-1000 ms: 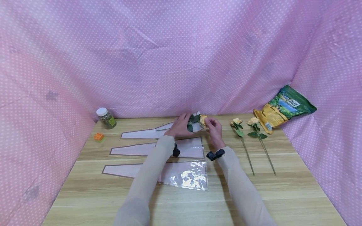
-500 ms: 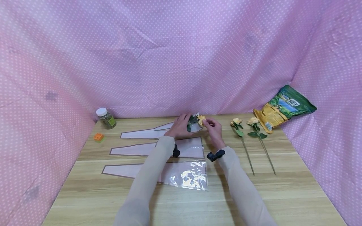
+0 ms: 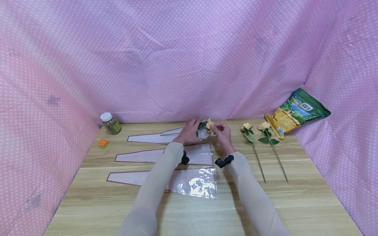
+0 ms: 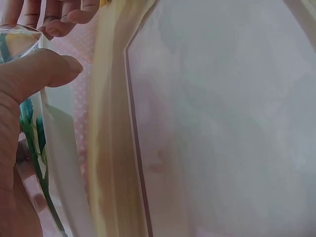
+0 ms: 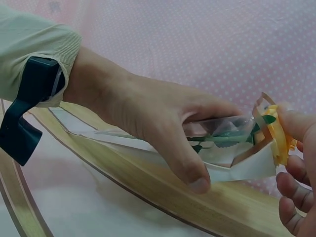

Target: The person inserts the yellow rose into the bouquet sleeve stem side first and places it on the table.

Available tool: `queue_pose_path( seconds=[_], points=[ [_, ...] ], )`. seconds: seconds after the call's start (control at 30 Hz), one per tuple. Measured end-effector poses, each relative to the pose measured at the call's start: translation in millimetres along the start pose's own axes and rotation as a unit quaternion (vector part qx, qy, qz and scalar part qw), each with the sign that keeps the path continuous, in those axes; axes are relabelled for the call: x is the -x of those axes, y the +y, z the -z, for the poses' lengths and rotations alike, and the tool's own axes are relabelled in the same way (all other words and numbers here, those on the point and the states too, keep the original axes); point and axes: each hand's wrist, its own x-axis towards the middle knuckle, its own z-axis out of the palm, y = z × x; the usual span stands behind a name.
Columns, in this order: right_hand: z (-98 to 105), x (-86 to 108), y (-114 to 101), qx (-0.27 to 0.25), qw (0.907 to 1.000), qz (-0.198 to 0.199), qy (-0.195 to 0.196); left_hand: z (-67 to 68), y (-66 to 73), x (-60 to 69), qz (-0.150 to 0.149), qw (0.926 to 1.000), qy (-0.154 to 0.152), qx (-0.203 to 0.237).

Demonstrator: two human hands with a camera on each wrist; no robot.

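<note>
The left hand (image 3: 189, 132) (image 4: 24, 94) (image 5: 148, 116) curls round the wide end of the farthest clear-and-white flower sleeve (image 3: 144, 138) (image 5: 252, 173), thumb on the near side. Inside the sleeve lies a rose's green stem (image 4: 43, 182) with leaves (image 5: 229, 137). The yellow bloom (image 3: 209, 126) (image 5: 280, 138) sits at the sleeve's mouth, and the right hand (image 3: 223, 136) (image 5: 302, 168) pinches it between thumb and fingers. In the left wrist view the right hand's fingers (image 4: 54, 15) show at the top left. Part of the stem is hidden behind the left hand.
Two more sleeves (image 3: 136, 155) (image 3: 127, 178) lie nearer on the wooden table (image 3: 200, 216). Two yellow roses (image 3: 246, 127) (image 3: 264, 126) lie to the right, by a green and yellow bag (image 3: 295, 113). A white-lidded jar (image 3: 111, 124) and an orange-green block (image 3: 103, 143) stand at left.
The rose bloom has shifted slightly left toward the sleeve's mouth, with the right hand's fingers following it. The left hand keeps its grip and has moved very slightly right.
</note>
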Motion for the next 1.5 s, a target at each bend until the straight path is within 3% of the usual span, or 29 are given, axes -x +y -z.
queue_pose_path(
  seconds=[0.47, 0.6, 0.9, 1.37, 1.5],
  points=[
    [-0.7, -3.6, -8.9, 0.033, 0.9978, -0.058, 0.005, -1.8, -0.6, -0.9, 0.007, 0.9999, -0.005, -0.012],
    [-0.1, -4.3, -9.2, 0.046, 0.9979, -0.045, -0.004, -0.9, 0.7, -0.1, 0.01, 0.9999, -0.003, -0.013],
    [4.6, -0.5, -6.2, 0.098, 0.9936, 0.028, -0.05, 1.8, 2.6, 2.0, 0.031, 0.9995, 0.004, 0.005],
    [2.3, -3.1, -2.9, 0.114, 0.9892, 0.045, -0.079, 3.3, -0.7, 1.7, 0.028, 0.9996, 0.005, 0.002],
    [1.3, 12.2, -28.6, 0.137, 0.9854, 0.04, -0.092, 3.9, -0.2, 1.3, 0.032, 0.9994, 0.011, 0.006]
  ],
)
